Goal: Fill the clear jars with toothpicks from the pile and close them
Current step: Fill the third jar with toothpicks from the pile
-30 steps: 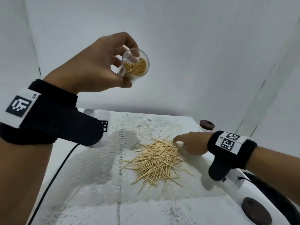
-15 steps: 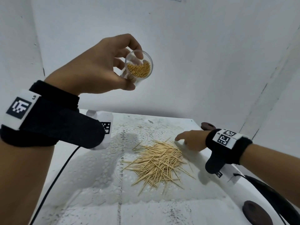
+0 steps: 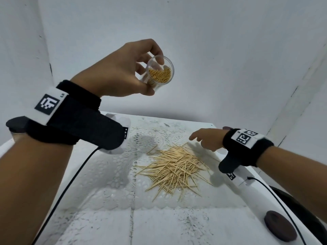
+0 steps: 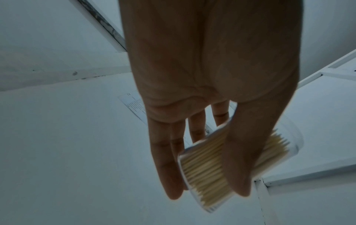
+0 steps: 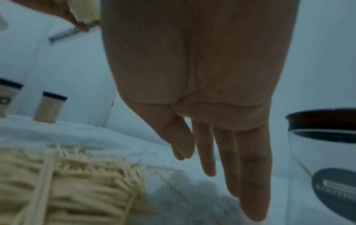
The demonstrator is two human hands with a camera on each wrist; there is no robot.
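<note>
Our left hand (image 3: 116, 73) pinches a clear plastic jar packed with toothpicks (image 3: 160, 73) up high; right hand (image 3: 207, 138), fingers loosely straight, hovers over the scattered pale wooden toothpick pile (image 3: 173, 167).

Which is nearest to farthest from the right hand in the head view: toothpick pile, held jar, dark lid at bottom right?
From the right hand:
1. Toothpick pile, just below its fingers.
2. Dark lid, near table edge, lower right.
3. Held jar, raised in the left hand.
</note>
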